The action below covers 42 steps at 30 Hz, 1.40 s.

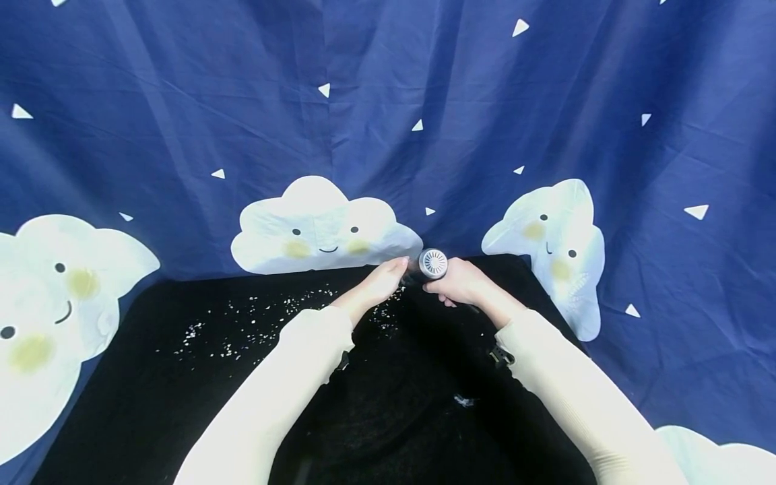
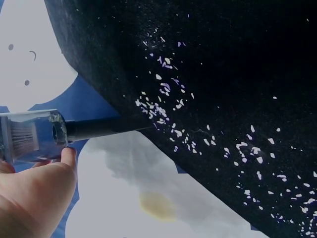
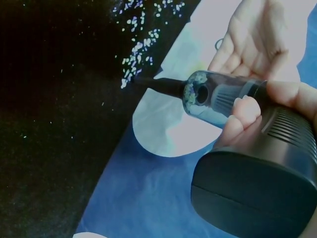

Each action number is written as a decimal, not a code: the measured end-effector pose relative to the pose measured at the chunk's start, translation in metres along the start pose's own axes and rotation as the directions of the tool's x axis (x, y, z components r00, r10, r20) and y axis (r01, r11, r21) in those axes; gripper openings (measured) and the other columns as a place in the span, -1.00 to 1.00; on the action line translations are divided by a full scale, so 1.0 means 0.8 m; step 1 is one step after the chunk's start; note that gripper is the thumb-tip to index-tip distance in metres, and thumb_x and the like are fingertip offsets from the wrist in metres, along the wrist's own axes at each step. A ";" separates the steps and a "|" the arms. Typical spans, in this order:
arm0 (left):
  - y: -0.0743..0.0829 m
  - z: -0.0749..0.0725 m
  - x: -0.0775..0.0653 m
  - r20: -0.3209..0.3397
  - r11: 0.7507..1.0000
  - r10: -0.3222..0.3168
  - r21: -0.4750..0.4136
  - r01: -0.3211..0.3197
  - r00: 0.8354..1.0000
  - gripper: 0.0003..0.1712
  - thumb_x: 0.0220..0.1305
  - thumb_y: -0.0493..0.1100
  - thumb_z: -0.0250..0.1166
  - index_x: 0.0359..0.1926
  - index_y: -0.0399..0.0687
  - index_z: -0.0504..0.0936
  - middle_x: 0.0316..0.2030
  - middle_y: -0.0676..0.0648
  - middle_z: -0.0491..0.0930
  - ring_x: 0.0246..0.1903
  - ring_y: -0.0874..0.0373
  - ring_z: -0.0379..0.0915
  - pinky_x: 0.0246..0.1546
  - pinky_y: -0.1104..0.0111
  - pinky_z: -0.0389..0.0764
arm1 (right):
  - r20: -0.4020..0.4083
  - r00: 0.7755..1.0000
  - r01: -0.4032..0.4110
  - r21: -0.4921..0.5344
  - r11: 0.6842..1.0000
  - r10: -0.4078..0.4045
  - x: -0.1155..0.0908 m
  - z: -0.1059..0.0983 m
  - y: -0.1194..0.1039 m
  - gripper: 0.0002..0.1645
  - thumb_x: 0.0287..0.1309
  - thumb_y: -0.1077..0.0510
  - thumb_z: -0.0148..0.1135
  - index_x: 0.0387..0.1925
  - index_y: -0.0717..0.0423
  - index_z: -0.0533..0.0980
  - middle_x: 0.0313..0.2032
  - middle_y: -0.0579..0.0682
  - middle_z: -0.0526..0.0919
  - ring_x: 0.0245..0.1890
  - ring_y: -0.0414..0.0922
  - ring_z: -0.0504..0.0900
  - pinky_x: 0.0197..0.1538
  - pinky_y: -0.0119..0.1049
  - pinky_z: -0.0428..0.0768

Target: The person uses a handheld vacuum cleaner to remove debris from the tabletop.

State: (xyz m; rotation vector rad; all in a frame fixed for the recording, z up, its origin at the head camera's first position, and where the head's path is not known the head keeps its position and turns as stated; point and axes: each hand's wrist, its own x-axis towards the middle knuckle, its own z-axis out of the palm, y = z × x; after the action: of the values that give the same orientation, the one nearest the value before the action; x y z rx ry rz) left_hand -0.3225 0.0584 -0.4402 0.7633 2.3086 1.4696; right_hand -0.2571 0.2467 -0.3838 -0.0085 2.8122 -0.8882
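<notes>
My right hand grips a black handheld vacuum cleaner by its body, fingers wrapped round it. Its round vented end faces up in the head view. In the clear dust cup a pleated filter shows, with pale bits gathered near the inlet. The narrow black nozzle points at scattered white bits by the far edge of the black table. My left hand lies palm up beside the dust cup, fingers extended, its fingertips right at the cup's underside.
White bits lie across the left and far middle of the black cloth-covered table. A small whitish scrap lies nearer, right of centre. Behind hangs a blue curtain with cloud prints, right against the table's far edge.
</notes>
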 end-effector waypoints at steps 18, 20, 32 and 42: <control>0.004 0.013 -0.004 -0.002 1.000 -0.010 0.011 0.010 1.000 -0.43 0.65 -0.03 -0.23 0.46 -0.24 0.27 0.42 -0.20 0.30 0.39 -0.04 0.23 0.40 0.13 0.23 | 0.029 1.000 0.013 -0.076 0.997 -0.011 -0.007 -0.015 0.006 -0.66 0.02 -0.05 0.41 -0.56 0.12 0.58 -0.68 0.02 0.64 -0.60 0.04 0.70 -0.49 -0.28 0.58; 0.005 0.014 -0.004 0.008 1.000 -0.017 0.019 0.017 1.000 -0.42 0.64 -0.02 -0.23 0.48 -0.22 0.25 0.43 -0.20 0.28 0.38 -0.06 0.25 0.38 0.12 0.26 | 0.031 0.999 0.012 -0.078 0.997 -0.010 -0.009 -0.017 0.007 -0.66 0.02 -0.05 0.41 -0.53 0.15 0.59 -0.68 0.01 0.63 -0.62 0.00 0.69 -0.49 -0.28 0.59; 0.011 0.017 -0.005 0.053 0.997 0.014 0.069 -0.018 0.998 -0.41 0.65 0.00 -0.27 0.49 -0.23 0.22 0.47 -0.18 0.22 0.48 0.01 0.05 0.47 0.20 0.06 | 0.036 0.999 0.005 -0.067 0.998 -0.003 -0.020 -0.020 0.009 -0.66 0.04 -0.04 0.40 -0.62 0.09 0.57 -0.68 0.03 0.64 -0.65 -0.02 0.67 -0.50 -0.26 0.61; 0.013 0.016 -0.006 0.058 0.997 0.018 0.069 -0.022 0.998 -0.42 0.64 0.00 -0.26 0.46 -0.22 0.30 0.44 -0.17 0.27 0.47 0.02 0.09 0.47 0.20 0.07 | 0.045 0.999 -0.016 0.015 1.000 0.015 -0.025 -0.017 0.008 -0.70 0.05 0.00 0.40 -0.58 0.11 0.58 -0.69 0.04 0.63 -0.70 -0.10 0.62 -0.51 -0.26 0.62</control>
State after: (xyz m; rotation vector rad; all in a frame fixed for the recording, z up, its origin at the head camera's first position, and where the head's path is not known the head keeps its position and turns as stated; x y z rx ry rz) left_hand -0.3090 0.0684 -0.4363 0.8393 2.3262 1.3638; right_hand -0.2398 0.2613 -0.3729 -0.0040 2.7601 -0.8951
